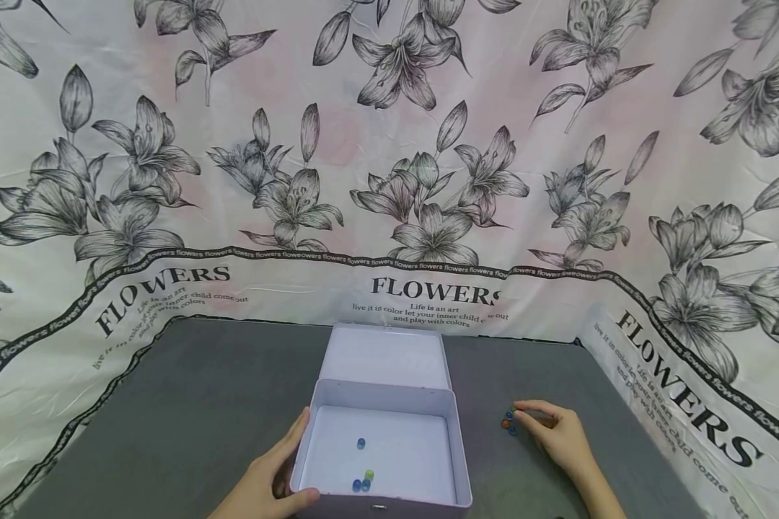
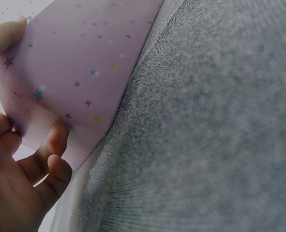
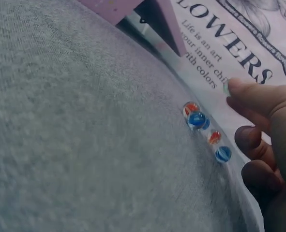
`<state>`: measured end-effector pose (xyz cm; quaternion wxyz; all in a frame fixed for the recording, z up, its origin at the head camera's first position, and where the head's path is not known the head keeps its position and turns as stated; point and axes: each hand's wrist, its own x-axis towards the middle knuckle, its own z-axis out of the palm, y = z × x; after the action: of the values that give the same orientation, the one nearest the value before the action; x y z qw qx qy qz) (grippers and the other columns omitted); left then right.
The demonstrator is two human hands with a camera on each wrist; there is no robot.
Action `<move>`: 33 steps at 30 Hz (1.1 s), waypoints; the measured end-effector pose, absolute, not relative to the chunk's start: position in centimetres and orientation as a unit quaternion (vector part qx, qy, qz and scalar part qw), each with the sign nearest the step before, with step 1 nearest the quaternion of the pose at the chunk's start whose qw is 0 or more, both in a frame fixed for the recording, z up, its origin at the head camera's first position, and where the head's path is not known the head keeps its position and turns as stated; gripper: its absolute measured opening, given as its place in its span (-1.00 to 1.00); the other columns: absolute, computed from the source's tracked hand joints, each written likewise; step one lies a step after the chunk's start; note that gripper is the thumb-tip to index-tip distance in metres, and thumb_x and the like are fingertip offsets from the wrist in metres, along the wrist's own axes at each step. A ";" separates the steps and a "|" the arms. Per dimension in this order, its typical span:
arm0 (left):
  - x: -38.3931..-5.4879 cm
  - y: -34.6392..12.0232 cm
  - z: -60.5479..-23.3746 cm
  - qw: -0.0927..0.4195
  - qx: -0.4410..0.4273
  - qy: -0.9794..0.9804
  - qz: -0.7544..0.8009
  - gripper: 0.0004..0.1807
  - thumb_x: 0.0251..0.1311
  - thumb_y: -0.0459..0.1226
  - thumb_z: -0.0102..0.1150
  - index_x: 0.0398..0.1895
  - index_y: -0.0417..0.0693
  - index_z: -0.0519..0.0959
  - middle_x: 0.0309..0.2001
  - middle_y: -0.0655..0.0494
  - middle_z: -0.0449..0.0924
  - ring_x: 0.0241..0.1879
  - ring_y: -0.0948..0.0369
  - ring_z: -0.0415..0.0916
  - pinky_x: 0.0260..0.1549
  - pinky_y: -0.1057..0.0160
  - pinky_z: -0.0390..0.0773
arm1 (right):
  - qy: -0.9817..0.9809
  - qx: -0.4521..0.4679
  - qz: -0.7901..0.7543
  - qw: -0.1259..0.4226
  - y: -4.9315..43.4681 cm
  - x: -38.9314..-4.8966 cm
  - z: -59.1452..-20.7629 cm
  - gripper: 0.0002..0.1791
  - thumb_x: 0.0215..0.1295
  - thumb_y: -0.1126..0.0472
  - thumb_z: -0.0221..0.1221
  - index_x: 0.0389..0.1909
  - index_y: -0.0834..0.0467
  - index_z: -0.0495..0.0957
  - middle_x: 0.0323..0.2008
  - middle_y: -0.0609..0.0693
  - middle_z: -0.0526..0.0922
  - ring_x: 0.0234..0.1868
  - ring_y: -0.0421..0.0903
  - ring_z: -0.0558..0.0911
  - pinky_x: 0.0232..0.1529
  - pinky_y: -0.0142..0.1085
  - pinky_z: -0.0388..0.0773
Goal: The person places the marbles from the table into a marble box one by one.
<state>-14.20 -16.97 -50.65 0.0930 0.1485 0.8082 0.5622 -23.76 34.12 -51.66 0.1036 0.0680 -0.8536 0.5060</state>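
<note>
An open lidded box [image 1: 389,400] with a pale inside stands on the grey table, its lid tipped back. In it lie a few glass marbles: blue ones, one of them [image 1: 361,443] farther back, and a yellow-green one [image 1: 369,474]. My left hand [image 1: 274,467] holds the box by its left side, thumb over the front rim; the left wrist view shows the pink, star-printed outer wall [image 2: 80,63]. To the box's right, my right hand [image 1: 558,436] pinches a greenish marble [image 3: 226,87], mostly covered by the fingertips. Beside it sit several blue and orange marbles [image 3: 197,120].
The grey table [image 1: 221,404] stretches out on both sides of the box. Behind and around it hangs a white cloth [image 1: 428,216] printed with lilies and lettering. The box lid [image 1: 384,355] reaches back almost to this cloth.
</note>
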 end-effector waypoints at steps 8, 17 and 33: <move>-14.4 -17.1 -50.8 0.073 0.169 0.805 0.564 0.14 0.33 -0.18 0.46 0.76 0.01 -0.13 0.72 -0.17 -0.23 0.33 -0.14 0.43 0.01 0.30 0.68 | -0.850 0.093 0.506 0.116 32.9 -24.8 -49.9 -0.67 0.44 0.17 0.37 0.09 0.29 0.74 -0.11 -0.05 0.83 -0.63 -0.27 0.53 -0.65 -0.28 0.43; -14.3 -17.1 -51.2 0.064 0.184 0.799 0.569 0.13 0.33 -0.24 0.45 0.76 0.00 -0.13 0.72 -0.15 -0.21 0.20 0.02 0.53 -0.06 0.30 0.70 | -0.831 0.121 0.537 0.076 29.1 -26.1 -47.9 -0.67 0.44 0.17 0.37 0.09 0.30 0.74 -0.46 -0.04 0.73 -0.70 -0.27 0.34 -0.69 -0.24 0.46; -14.2 -17.1 -51.0 0.054 0.198 0.798 0.567 0.12 0.33 -0.24 0.45 0.76 -0.02 -0.12 0.72 -0.16 -0.23 0.23 0.00 0.50 -0.05 0.30 0.71 | -0.810 0.217 0.540 0.073 22.0 -28.8 -43.6 -0.77 0.43 0.21 0.38 0.02 0.19 0.79 -0.04 0.10 0.83 -0.56 -0.20 0.55 -0.58 -0.38 0.32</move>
<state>-14.24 -17.10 -51.01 0.0540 0.1984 0.7979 0.5666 -28.77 22.05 -43.64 0.0732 0.2165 -0.8100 0.5401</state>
